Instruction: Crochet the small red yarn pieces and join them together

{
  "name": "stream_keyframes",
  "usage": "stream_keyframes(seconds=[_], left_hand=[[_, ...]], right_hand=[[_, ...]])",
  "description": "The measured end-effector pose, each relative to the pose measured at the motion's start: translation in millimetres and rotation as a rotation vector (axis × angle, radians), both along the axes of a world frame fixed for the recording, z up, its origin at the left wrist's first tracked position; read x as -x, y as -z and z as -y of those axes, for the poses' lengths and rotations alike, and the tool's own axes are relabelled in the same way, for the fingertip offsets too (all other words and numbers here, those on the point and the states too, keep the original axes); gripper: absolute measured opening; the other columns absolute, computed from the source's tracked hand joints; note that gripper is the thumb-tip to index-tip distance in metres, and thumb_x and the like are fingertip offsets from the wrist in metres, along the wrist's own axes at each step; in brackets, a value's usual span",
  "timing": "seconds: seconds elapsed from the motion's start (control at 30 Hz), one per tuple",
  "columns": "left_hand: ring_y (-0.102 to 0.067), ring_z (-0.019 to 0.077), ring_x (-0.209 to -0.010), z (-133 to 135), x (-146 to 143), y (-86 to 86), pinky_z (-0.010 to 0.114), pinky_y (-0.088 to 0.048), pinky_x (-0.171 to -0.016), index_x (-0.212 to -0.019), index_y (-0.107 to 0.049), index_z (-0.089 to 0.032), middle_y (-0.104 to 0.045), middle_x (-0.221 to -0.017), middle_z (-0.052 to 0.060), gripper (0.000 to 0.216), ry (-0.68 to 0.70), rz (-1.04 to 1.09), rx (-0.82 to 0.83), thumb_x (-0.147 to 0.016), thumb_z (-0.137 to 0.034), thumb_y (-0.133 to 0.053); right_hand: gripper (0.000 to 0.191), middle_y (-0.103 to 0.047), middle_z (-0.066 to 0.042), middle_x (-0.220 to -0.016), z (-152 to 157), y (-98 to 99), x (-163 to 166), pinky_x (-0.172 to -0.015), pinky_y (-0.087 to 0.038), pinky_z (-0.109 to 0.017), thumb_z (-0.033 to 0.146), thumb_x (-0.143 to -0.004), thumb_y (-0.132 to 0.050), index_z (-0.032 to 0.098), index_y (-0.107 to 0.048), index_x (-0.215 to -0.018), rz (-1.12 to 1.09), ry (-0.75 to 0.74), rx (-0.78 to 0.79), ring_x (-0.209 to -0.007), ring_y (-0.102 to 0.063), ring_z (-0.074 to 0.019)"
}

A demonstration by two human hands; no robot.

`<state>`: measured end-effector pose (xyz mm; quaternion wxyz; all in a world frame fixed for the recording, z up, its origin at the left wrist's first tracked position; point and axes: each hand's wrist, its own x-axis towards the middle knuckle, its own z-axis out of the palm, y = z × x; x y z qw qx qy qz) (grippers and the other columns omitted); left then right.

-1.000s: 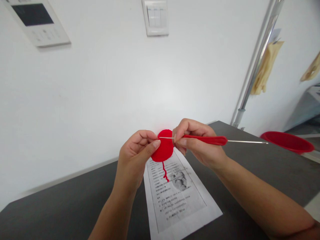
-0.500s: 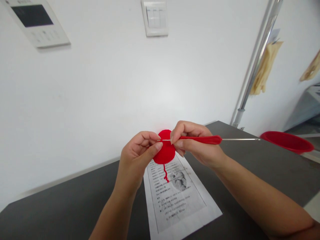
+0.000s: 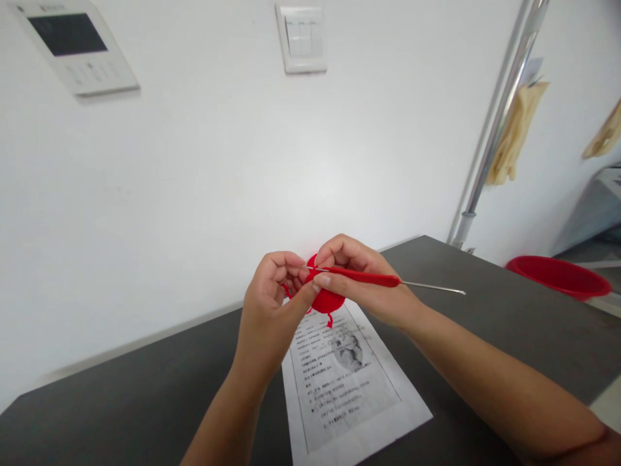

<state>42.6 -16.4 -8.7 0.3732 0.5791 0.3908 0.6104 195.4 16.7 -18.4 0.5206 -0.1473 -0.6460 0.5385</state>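
Note:
A crochet hook (image 3: 371, 277) with a red handle and a thin metal shaft at each end lies in my right hand (image 3: 356, 272), pinched between thumb and fingers. Its left tip reaches to the fingers of my left hand (image 3: 279, 291). That hand is closed on the edge of a round red crochet piece (image 3: 328, 301), partly hidden behind both hands. Red yarn (image 3: 286, 290) shows among my left fingers, and a short yarn tail (image 3: 330, 320) hangs from the piece's lower edge. Below it lies a printed sheet (image 3: 354, 395).
The dark grey table (image 3: 145, 388) meets a white wall carrying a switch panel (image 3: 303, 39) and an intercom (image 3: 77, 45). To the right are a metal pole (image 3: 495, 129), hanging yellowish gloves (image 3: 517, 133) and a red basin (image 3: 557, 277).
My right hand has shifted left, closer to my left hand. The hook's right end now slants downward. The crochet piece has turned, and its yarn tail looks shorter; more yarn shows by my left fingers.

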Motion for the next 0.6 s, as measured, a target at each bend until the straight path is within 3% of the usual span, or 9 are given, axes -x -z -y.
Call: stream_keyframes(seconds=[0.13,0.3,0.43,0.53,0.6], left_hand=[[-0.060,0.0118,-0.063,-7,6,-1.1,0.023,-0.048,-0.061,-0.092,-0.066,-0.018,-0.068,-0.072,0.000,0.025,0.205,0.126,0.162,-0.074,-0.030,-0.079],[-0.050,0.0102,-0.056,-12,15,-1.9,0.022,-0.040,-0.056,-0.077,-0.072,-0.015,-0.060,-0.058,-0.002,0.022,0.270,0.053,0.208,-0.071,-0.034,-0.080],[-0.041,0.0095,-0.053,-20,22,4.9,0.023,-0.032,-0.053,-0.064,-0.071,-0.016,-0.049,-0.051,-0.004,0.020,0.145,-0.059,0.129,-0.077,-0.031,-0.075],[-0.040,0.0085,-0.052,-27,25,7.7,0.022,-0.030,-0.051,-0.067,-0.073,-0.016,-0.050,-0.051,-0.004,0.015,0.034,-0.108,0.107,-0.076,-0.028,-0.074],[-0.047,0.0089,-0.055,-29,29,6.1,0.021,-0.036,-0.053,-0.067,-0.074,-0.014,-0.057,-0.055,-0.002,0.015,0.018,-0.045,0.121,-0.074,-0.027,-0.076]], right_hand=[[0.017,-0.056,0.006,-0.070,-2,1.2,0,-0.055,-0.039,-0.018,0.028,-0.085,-0.074,0.020,-0.061,-0.091,-0.027,0.026,-0.022,-0.060,-0.050,-0.0065],[0.014,-0.057,0.006,-0.068,-8,1.4,-5,-0.050,-0.034,-0.017,0.029,-0.084,-0.075,0.020,-0.065,-0.089,-0.060,0.071,0.026,-0.056,-0.047,-0.0056],[0.018,-0.064,0.003,-0.067,-12,0.3,-6,-0.052,-0.040,-0.019,0.030,-0.077,-0.080,0.018,-0.067,-0.079,-0.094,0.034,0.132,-0.057,-0.054,-0.0071],[0.023,-0.069,-0.001,-0.069,-16,0.1,-6,-0.055,-0.045,-0.021,0.033,-0.072,-0.083,0.016,-0.067,-0.073,-0.104,-0.027,0.193,-0.060,-0.060,-0.0092],[0.026,-0.068,0.000,-0.065,-20,-0.8,-8,-0.053,-0.044,-0.020,0.035,-0.070,-0.085,0.016,-0.067,-0.071,-0.123,-0.025,0.197,-0.056,-0.058,-0.0088]])
